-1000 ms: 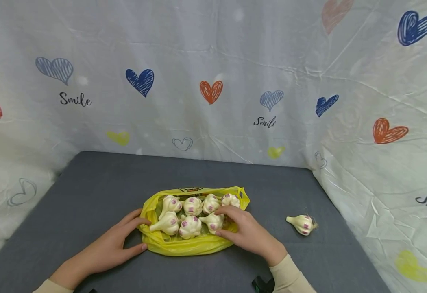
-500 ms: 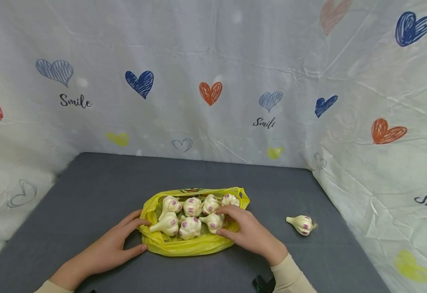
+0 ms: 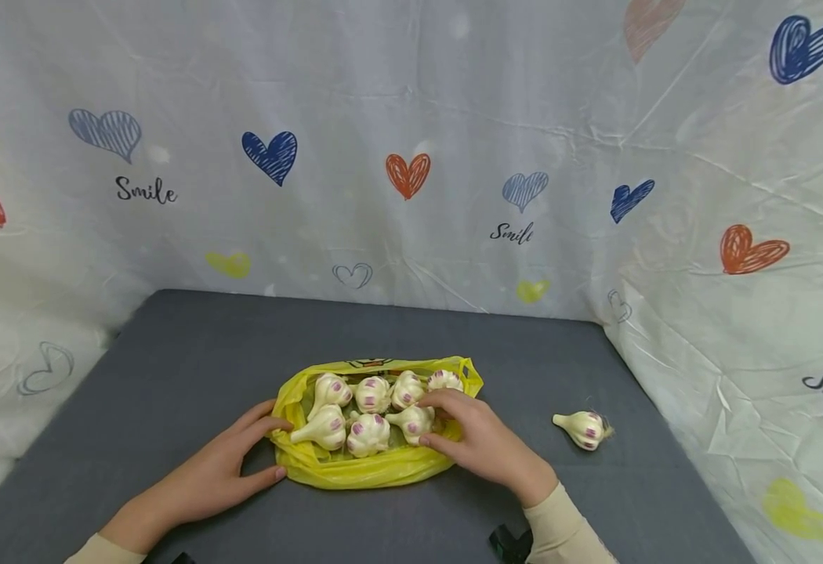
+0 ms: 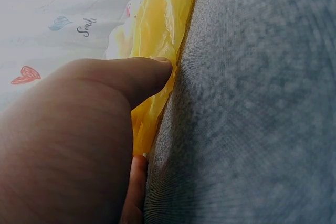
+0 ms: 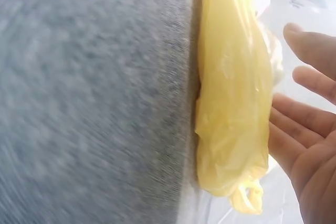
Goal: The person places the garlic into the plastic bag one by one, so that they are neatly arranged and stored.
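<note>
A yellow plastic bag (image 3: 362,474) lies mouth up on the grey table, holding several garlic bulbs (image 3: 367,435) with purple marks, arranged in two rows. My left hand (image 3: 224,474) rests at the bag's left end, index finger at the rim and thumb spread against the front side. The left wrist view shows that thumb (image 4: 149,74) lying straight along the plastic (image 4: 163,19). Over the bag's right end reaches my right hand (image 3: 485,439), thumb and index finger apart beside the front right bulb (image 3: 413,424). In the right wrist view its fingers (image 5: 302,121) are loosely extended.
A single garlic bulb (image 3: 584,430) lies on the table (image 3: 524,360) to the right of the bag. A black object (image 3: 510,544) shows beside the right sleeve. White cloth (image 3: 355,102) printed with hearts stands behind the table and along its sides.
My right thumb and fingers have shifted very slightly rightward from the front right bulb. The left hand and the bag stay in place; the head view tilts slightly.
</note>
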### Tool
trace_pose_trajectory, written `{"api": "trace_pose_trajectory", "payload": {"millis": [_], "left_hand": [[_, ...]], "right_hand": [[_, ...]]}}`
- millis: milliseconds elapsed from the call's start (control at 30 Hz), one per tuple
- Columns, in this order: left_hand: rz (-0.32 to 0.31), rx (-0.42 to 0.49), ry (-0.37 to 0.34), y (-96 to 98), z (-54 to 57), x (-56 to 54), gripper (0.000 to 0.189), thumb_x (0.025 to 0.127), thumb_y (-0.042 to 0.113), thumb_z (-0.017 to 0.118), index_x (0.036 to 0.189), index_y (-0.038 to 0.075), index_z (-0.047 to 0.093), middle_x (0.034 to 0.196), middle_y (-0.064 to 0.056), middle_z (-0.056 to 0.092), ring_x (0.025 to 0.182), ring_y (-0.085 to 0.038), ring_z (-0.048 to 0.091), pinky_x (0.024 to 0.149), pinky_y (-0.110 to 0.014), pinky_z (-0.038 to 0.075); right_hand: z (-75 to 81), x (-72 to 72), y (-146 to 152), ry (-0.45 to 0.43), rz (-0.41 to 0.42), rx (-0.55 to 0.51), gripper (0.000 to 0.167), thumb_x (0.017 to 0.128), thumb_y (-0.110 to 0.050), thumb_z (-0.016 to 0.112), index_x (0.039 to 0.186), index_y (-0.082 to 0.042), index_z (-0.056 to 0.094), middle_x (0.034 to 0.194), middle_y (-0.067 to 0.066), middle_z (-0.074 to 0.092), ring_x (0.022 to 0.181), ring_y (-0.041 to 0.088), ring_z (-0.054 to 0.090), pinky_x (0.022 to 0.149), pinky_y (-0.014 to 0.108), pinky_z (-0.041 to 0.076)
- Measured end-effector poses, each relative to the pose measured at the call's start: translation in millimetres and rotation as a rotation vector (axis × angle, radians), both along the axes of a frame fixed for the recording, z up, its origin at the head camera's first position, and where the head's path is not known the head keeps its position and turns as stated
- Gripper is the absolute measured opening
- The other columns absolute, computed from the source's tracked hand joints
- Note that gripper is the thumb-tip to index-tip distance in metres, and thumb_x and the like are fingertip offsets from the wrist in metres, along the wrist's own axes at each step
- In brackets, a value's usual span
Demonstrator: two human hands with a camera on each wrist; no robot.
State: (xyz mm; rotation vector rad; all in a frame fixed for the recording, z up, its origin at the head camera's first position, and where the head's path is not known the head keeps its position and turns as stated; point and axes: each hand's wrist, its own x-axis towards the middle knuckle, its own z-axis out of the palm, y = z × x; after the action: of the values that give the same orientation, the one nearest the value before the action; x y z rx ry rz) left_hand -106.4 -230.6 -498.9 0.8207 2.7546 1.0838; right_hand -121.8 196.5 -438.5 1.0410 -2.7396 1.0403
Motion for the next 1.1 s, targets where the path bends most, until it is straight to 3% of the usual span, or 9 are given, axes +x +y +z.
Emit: {"api": "trace_pose_trajectory", "payload": {"millis": [367,567,933,1100], "left_hand": [[-0.01,0.004,-0.018,0.5,-1.1,-2.2,0.055,0.101,0.066,0.069,0.146,0.037,0.059,0.172,-0.019,0.034,0.153,-0.049,0.043,0.105,-0.069,0.049],[-0.004,0.006,-0.029,-0.5,-1.2,-4.5,0.058,0.1,0.067,0.07,0.147,0.035,0.06,0.172,-0.021,0.033,0.153,-0.051,0.041,0.106,-0.071,0.048],[0.003,0.0,-0.037,-1.5,0.2,-5.0,0.06,0.099,0.068,0.07,0.147,0.033,0.06,0.172,-0.022,0.033,0.153,-0.052,0.04,0.106,-0.072,0.047],[0.0,0.001,-0.038,-0.6,1.0,-5.0,0.059,0.099,0.067,0.07,0.146,0.033,0.061,0.172,-0.021,0.033,0.153,-0.052,0.041,0.106,-0.072,0.048]], "right_hand": [[4.7,4.0,8,0.007,-0.01,-0.041,0.043,0.103,-0.022,0.081,0.142,-0.01,0.069,0.139,0.002,0.07,0.118,0.025,0.072,0.098,0.049,0.061],[12.8,8.8,16,0.076,-0.025,-0.063,0.042,0.1,-0.012,0.083,0.139,-0.004,0.07,0.137,0.013,0.071,0.123,0.031,0.071,0.097,0.051,0.061],[13.9,12.8,37,0.172,-0.149,0.014,0.039,0.099,-0.024,0.086,0.134,-0.011,0.074,0.136,-0.002,0.071,0.126,0.018,0.068,0.1,0.047,0.059],[15.9,15.9,47,0.181,-0.183,0.033,0.039,0.098,-0.023,0.086,0.133,-0.01,0.075,0.138,0.003,0.071,0.128,0.023,0.068,0.102,0.05,0.058]]}}
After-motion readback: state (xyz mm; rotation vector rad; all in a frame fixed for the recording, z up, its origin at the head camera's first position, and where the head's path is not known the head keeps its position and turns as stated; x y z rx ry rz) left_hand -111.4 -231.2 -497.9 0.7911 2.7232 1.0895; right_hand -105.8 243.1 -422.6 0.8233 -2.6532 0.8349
